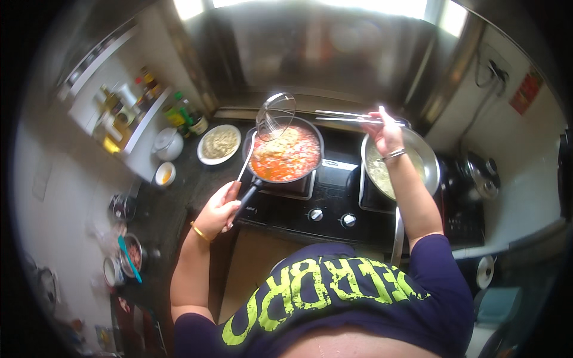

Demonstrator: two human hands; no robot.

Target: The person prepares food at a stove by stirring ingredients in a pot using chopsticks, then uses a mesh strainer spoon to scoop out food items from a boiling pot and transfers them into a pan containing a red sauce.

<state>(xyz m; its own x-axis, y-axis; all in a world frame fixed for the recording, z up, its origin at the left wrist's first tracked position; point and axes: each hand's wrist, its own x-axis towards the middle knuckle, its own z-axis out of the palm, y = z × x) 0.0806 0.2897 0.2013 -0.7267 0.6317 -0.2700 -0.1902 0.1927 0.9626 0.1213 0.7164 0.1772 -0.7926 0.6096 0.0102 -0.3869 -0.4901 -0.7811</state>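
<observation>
My left hand grips the handle of a wire mesh strainer, whose basket is over the far rim of a dark frying pan. Red, soupy food with a paler heap on top fills that pan on the left burner. In my right hand is a pair of long chopsticks, pointing left above the stove. Below that hand, a steel wok with pale, cloudy liquid sits on the right burner. A white plate of pale green food lies left of the frying pan.
A small white bowl, a white lidded pot and several bottles stand at the left. Nearer are a metal bowl of meat and a teal utensil. Stove knobs line the front; a lidded pot stands right.
</observation>
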